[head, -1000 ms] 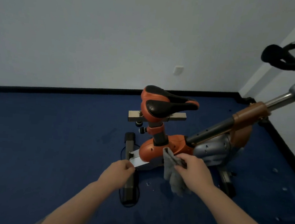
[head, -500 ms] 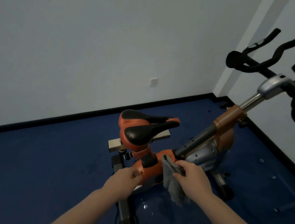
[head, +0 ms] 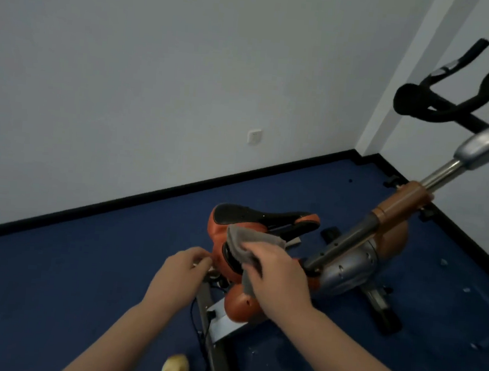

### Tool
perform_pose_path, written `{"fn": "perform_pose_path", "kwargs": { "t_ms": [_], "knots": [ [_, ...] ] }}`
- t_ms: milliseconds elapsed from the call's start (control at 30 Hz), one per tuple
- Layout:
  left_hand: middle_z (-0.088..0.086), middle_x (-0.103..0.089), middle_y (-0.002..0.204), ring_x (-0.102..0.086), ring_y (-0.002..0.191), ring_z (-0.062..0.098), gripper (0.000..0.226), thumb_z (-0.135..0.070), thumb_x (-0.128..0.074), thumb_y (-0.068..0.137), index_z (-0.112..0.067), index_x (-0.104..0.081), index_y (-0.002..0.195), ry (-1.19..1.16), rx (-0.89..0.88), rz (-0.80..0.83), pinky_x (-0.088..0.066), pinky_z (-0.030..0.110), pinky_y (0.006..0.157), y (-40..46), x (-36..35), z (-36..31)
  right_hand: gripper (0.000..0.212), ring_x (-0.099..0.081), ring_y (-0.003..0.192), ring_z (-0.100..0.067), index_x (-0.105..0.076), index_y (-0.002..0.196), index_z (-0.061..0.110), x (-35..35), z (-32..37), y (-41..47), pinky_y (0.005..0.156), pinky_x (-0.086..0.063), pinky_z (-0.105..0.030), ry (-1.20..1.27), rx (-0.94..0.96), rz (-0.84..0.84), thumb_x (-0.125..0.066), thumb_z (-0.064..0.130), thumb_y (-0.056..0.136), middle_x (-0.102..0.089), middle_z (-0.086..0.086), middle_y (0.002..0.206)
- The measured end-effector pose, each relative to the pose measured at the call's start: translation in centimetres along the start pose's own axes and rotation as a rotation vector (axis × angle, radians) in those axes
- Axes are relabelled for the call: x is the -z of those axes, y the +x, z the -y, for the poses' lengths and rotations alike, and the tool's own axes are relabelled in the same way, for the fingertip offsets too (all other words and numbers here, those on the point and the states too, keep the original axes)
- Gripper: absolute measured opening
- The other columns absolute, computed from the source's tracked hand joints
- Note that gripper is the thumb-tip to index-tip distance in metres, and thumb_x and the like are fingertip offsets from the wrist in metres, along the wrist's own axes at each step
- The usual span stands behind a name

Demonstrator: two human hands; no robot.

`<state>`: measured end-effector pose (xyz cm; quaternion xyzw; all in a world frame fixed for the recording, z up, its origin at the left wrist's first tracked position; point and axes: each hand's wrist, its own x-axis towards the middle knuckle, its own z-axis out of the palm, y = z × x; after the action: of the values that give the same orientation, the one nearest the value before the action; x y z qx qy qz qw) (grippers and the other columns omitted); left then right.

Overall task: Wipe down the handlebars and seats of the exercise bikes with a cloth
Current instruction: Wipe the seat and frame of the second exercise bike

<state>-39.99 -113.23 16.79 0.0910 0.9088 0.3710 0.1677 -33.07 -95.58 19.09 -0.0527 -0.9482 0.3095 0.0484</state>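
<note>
At centre frame, my right hand (head: pixel 277 272) presses the grey cloth (head: pixel 241 244) onto the bike seat (head: pixel 264 216) to wipe it; my left hand (head: pixel 181 271), fingers curled beside the seat, seemingly steadies it.

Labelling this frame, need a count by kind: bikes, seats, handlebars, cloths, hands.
Exercise bike: 1
Seat: 1
Handlebars: 1
Cloth: 1
Hands: 2, left hand, right hand
Total: 6
</note>
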Motion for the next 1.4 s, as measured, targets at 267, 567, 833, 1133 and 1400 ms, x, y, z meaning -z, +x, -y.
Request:
{"fn": "perform_pose_path", "kwargs": {
  "t_ms": [267, 567, 833, 1133, 1400],
  "knots": [
    [-0.024, -0.06, 0.108, -0.054, 0.104, -0.006, 0.024, -0.015, -0.056, 0.094, -0.032, -0.067, 0.107, -0.039, -0.342, -0.02, -0.042, 0.014, 0.088, 3.3, 1.2, 0.4, 0.032, -0.05, 0.109, -0.006, -0.075, 0.093, 0.027, -4.5, 0.1, 0.3, 0.099, -0.04, -0.026, -0.094, -0.011, -0.278, -0.045, 0.04, 0.091, -0.063, 0.013, 0.109],
    [-0.024, -0.048, 0.128, -0.034, 0.118, -0.021, 0.041, -0.003, -0.059, 0.089, -0.028, -0.062, 0.122, 0.003, -0.577, 0.006, -0.023, 0.007, 0.103, 7.1, 2.5, 2.5, 0.049, -0.021, 0.144, -0.008, -0.043, 0.143, 0.033, -8.7, 1.2, 1.7, 0.117, -0.024, -0.04, -0.188, -0.351, -0.333, -0.02, 0.042, 0.101, -0.033, 0.014, 0.153],
    [-0.027, -0.043, 0.134, -0.032, 0.127, -0.017, 0.045, -0.012, -0.059, 0.093, -0.032, -0.049, 0.132, -0.032, -0.654, 0.152, -0.027, 0.014, 0.11, 9.6, 2.9, 3.3, 0.07, 0.021, 0.144, -0.005, -0.015, 0.146, 0.055, -10.4, 3.8, 3.4, 0.118, 0.009, -0.041, -0.136, -0.579, -0.315, 0.011, 0.072, 0.083, 0.01, 0.017, 0.158],
    [-0.005, -0.029, 0.155, -0.023, 0.144, 0.009, 0.062, -0.028, -0.057, 0.095, -0.02, -0.029, 0.149, -0.039, -0.606, 0.242, -0.024, 0.037, 0.119, 10.7, 1.8, 2.7, 0.064, 0.023, 0.146, -0.014, -0.001, 0.147, 0.053, -10.4, 5.5, 3.8, 0.122, -0.001, -0.041, -0.043, -0.739, -0.31, 0.008, 0.07, 0.086, 0.028, 0.011, 0.155],
    [-0.004, -0.027, 0.155, -0.021, 0.144, 0.011, 0.073, -0.038, -0.063, 0.09, -0.024, -0.023, 0.15, -0.054, -0.579, 0.31, -0.025, 0.038, 0.118, 11.7, 1.4, 2.4, 0.053, 0.012, 0.148, -0.019, 0.007, 0.15, 0.047, -11.2, 7.2, 3.8, 0.12, -0.019, -0.036, 0.069, -0.891, -0.317, -0.015, 0.048, 0.102, 0.025, 0.003, 0.159]
  ]
}}
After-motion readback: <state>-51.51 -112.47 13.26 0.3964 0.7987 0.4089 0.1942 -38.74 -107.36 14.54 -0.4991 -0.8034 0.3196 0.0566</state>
